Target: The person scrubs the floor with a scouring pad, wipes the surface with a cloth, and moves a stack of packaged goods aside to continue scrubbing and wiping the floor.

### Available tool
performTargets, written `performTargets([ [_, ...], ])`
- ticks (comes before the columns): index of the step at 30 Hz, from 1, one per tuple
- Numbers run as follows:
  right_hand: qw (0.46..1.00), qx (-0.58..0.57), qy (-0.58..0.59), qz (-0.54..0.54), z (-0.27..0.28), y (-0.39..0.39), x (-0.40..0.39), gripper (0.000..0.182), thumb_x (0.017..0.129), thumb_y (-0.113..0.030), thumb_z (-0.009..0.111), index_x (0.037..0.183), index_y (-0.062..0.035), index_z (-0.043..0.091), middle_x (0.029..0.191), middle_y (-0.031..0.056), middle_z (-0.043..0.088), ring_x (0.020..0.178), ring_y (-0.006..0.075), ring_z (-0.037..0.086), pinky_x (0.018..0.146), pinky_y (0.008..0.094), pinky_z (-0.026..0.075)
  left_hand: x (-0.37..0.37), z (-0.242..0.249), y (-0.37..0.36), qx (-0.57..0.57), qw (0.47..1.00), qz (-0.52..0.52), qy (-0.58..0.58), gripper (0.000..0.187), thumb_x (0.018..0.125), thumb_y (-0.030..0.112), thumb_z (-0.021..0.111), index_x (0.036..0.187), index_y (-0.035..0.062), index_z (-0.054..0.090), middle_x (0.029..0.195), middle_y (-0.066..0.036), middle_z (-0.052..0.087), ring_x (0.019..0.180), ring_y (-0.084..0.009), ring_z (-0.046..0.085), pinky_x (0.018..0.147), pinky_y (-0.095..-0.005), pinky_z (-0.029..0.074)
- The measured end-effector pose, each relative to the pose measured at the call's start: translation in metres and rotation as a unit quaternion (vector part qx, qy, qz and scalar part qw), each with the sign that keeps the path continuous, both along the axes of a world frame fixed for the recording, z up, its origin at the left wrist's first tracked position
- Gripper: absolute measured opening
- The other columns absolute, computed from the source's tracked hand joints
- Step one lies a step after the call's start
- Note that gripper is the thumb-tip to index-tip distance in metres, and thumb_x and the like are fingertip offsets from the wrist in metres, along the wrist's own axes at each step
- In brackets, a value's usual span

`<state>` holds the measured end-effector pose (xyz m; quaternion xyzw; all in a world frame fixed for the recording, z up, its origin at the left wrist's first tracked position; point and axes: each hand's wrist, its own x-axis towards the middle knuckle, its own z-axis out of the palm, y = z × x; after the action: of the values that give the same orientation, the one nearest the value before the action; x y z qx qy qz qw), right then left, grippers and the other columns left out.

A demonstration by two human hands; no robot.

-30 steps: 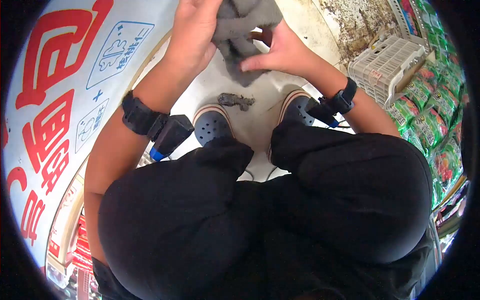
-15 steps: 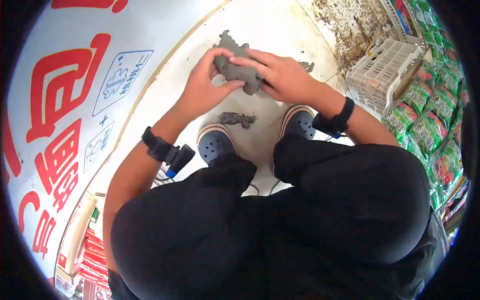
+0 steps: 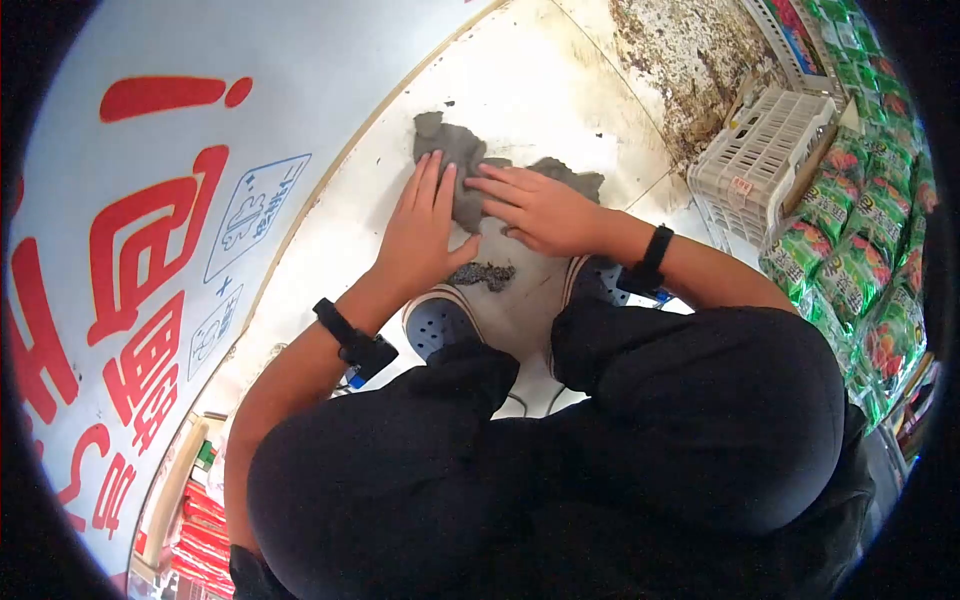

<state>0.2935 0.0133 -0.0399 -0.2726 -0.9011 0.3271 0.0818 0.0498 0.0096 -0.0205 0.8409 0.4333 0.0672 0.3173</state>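
A grey, clay-like lump [image 3: 462, 150] lies on the white floor [image 3: 520, 90], irregular in outline, with a further grey piece [image 3: 565, 176] at its right. My left hand [image 3: 425, 230] rests its fingertips on the lump's lower left part, fingers stretched and thumb apart. From the right, my right hand [image 3: 540, 207] lies over the lump's right side with its fingers spread. Below the hands, between my shoes, is a dark crumbly patch [image 3: 487, 275]. Both wrists carry black straps with small devices.
A white sign board with red characters [image 3: 150, 240] runs along the left. To the right stands a pale plastic crate [image 3: 765, 150] beside stacked green packets [image 3: 865, 230]. Blue-grey clogs [image 3: 440, 325] are below the hands. Dark stains mark the floor at the upper right.
The grey lump has gone from being held between both hands to lying on the floor. Both hands have moved lower in view, and their fingers have straightened on it.
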Motion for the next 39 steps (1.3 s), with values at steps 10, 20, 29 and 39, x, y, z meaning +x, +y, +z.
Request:
performTargets([
  [10,0.994,0.060,0.083,0.047,-0.033,0.028,-0.035,0.046,0.083,-0.012,0.056,0.128,-0.0034,0.054,0.146,0.0177,0.044,0.141,0.0331,0.037,0.115,0.0444,0.033,-0.015,-0.021,-0.007,0.066,0.991,0.067,0.100,0.071,0.085,0.013,0.062,0.139,-0.0184,0.030,0.150,-0.038,0.023,0.141,-0.0502,0.024,0.116,-0.0515,0.026],
  [20,0.986,0.148,0.070,0.030,-0.042,0.070,-0.034,0.040,0.086,-0.009,0.049,0.126,-0.0050,0.056,0.139,0.0145,0.051,0.133,0.0286,0.046,0.111,0.0396,0.038,-0.012,-0.028,0.054,0.093,0.988,-0.005,0.124,0.059,0.085,-0.001,0.052,0.137,-0.0200,0.032,0.148,-0.036,0.029,0.141,-0.0462,0.028,0.118,-0.0484,0.023],
  [29,0.987,0.148,0.046,-0.052,-0.037,0.097,0.014,0.041,0.080,-0.006,0.058,0.121,-0.0062,0.059,0.138,0.0118,0.054,0.129,0.0275,0.050,0.108,0.0387,0.042,0.038,-0.035,0.101,0.164,0.980,-0.039,0.102,0.053,0.083,0.004,0.048,0.130,-0.0207,0.043,0.143,-0.038,0.037,0.138,-0.0476,0.032,0.118,-0.0475,0.025],
  [39,0.957,0.180,-0.053,-0.220,-0.018,0.101,0.100,0.051,0.079,0.001,0.057,0.129,-0.0094,0.059,0.136,0.0109,0.057,0.124,0.0286,0.054,0.104,0.0395,0.042,0.133,-0.060,0.158,0.246,0.966,-0.081,-0.006,0.050,0.087,0.011,0.052,0.128,-0.0186,0.046,0.142,-0.038,0.037,0.138,-0.0461,0.034,0.117,-0.0446,0.028],
])
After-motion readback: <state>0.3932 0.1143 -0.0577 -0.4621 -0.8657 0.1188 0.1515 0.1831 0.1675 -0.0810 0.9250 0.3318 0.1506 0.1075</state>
